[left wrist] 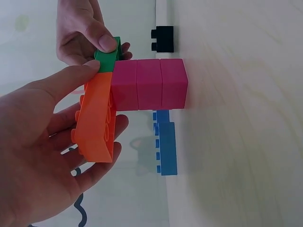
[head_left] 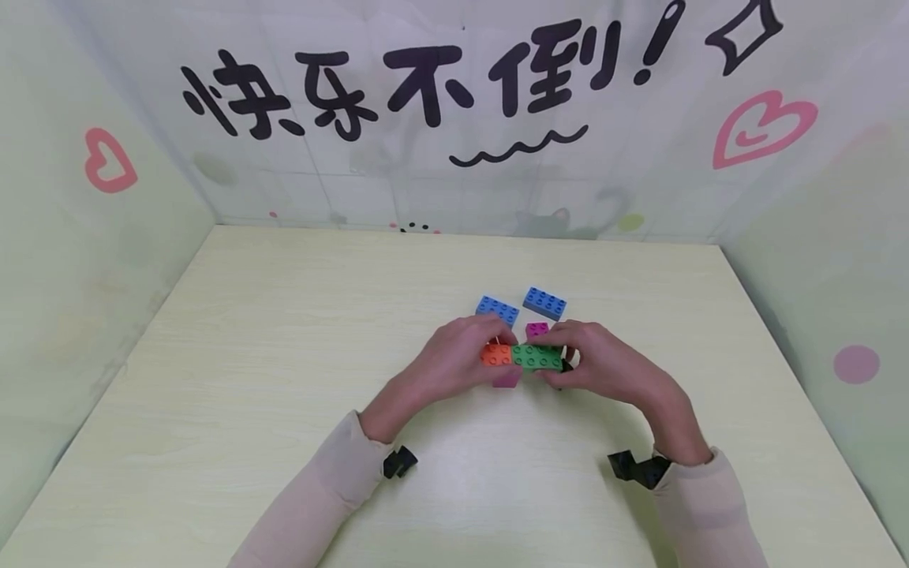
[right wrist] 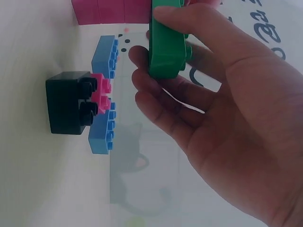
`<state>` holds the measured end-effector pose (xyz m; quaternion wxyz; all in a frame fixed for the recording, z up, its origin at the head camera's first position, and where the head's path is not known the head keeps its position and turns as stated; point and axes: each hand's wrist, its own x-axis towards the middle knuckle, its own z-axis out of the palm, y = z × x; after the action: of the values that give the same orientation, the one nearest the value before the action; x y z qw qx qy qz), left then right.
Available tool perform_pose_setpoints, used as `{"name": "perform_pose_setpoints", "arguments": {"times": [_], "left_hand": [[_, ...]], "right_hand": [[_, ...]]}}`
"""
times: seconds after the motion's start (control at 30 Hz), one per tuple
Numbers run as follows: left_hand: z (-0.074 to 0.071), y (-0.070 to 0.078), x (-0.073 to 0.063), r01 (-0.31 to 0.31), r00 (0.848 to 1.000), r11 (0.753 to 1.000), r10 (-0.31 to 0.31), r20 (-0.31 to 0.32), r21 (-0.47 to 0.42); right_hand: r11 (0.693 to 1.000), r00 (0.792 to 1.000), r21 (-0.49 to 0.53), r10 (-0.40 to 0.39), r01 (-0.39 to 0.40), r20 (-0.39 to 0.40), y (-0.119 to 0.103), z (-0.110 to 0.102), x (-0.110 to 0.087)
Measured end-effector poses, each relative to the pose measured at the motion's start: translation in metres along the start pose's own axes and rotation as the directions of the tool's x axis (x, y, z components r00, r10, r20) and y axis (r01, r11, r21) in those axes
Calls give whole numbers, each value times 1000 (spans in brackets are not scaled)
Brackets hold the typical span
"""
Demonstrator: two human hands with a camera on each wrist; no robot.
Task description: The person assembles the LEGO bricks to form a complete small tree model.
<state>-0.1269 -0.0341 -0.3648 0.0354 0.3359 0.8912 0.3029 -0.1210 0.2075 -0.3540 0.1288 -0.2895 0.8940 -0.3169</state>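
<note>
L hand (head_left: 458, 356) pinches orange brick (left wrist: 94, 118); R hand (head_left: 605, 361) grips green brick (right wrist: 166, 42), end to end atop 3-brick magenta stack (left wrist: 149, 84). Prob. light, stiff plastic; hold by side walls (left wrist: 98, 106), not studs (right wrist: 189, 51). Clearance: 2 blue bricks (head_left: 544, 303) lie beyond, black brick (right wrist: 68, 104) nr. R hand; more tabletop (head_left: 213, 394) room to L.

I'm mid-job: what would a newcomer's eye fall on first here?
First, the orange brick in the left grip and the green brick in the right grip, end to end over a stack of three magenta bricks. Next, the bold black lettering across the back wall, and two blue bricks on the table beyond the stack.
</note>
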Motion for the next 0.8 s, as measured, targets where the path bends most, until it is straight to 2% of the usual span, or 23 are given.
{"name": "perform_pose_setpoints", "arguments": {"times": [0.2, 0.37, 0.8], "left_hand": [[-1, -2, 0, 0, 1000, 999, 1, 4, -35], [-1, -2, 0, -20, 1000, 999, 20, 2, -42], [-2, -3, 1, -32, 999, 999, 32, 16, -27]], "right_hand": [[996, 998, -71, -48, 45, -36, -4, 16, 12], [994, 993, -78, -81, 74, -82, -5, 22, 16], [996, 995, -74, -64, 58, -74, -6, 22, 15]]}}
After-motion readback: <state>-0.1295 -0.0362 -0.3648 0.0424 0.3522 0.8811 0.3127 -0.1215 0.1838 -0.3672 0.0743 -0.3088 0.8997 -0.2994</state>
